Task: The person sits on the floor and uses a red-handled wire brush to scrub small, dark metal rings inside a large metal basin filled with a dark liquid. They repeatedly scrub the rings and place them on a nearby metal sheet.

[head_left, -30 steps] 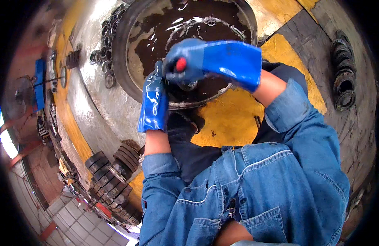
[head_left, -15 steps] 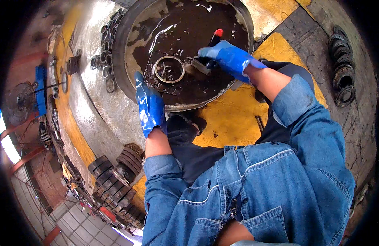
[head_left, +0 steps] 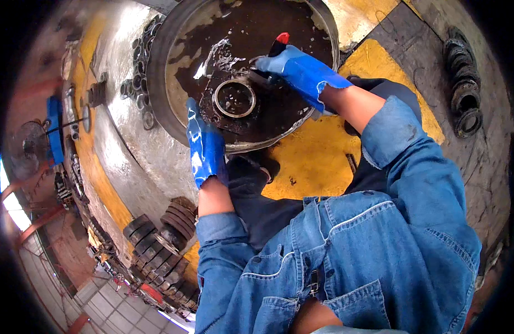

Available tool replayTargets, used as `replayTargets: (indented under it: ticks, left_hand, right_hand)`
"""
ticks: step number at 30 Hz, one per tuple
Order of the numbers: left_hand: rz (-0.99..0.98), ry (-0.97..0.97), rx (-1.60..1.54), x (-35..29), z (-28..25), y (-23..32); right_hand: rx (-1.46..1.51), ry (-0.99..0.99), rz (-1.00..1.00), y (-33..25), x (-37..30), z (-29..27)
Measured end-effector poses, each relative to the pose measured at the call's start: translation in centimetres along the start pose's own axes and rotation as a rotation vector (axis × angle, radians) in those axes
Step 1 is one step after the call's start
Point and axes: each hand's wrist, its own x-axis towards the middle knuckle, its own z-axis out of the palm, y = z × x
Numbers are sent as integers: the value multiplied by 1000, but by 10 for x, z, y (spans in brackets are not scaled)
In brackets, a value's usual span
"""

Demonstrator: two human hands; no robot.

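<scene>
A dark, wet metal part with a bright round ring (head_left: 217, 103) sits in the wide round pan (head_left: 156, 72), among dark liquid. My left hand (head_left: 205, 147), in a blue rubber glove, is at the part's left edge near the pan's front rim. It appears to grip that edge, though its fingertips are partly hidden. To the right, my gloved right hand (head_left: 301, 69) is closed around a brush (head_left: 280, 44) with a black, red-tipped handle. The brush's working end is blurred beside the ring, and I cannot tell whether it touches.
Several small metal rings (head_left: 139, 83) lie on the floor left of the pan. Stacked dark rings (head_left: 467, 100) form a row at the far right. More round dark parts (head_left: 156, 245) stand at lower left, near a fan (head_left: 33, 139). My legs flank the yellow floor patch (head_left: 312, 161).
My right hand with the brush has shifted left and slightly up. The ringed part has moved slightly right and turned a little, while my left hand stays beside it.
</scene>
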Motion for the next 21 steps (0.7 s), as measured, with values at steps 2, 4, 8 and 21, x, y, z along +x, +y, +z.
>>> replayTargets:
  ticks: [2, 4, 8, 21]
  left_hand:
    - [-1, -6, 35, -2, 0, 1]
    - [-19, 7, 53, -5, -5, 0]
    - [-72, 55, -67, -6, -1, 1]
    - [-179, 32, -504, -9, -7, -7]
  right_hand:
    - [-148, -47, 0, 11, -5, -7]
    - [-195, -36, 39, -15, -25, -4]
    - [366, -93, 10, -14, -27, -1]
    - [-202, -154, -27, -21, -25, -6]
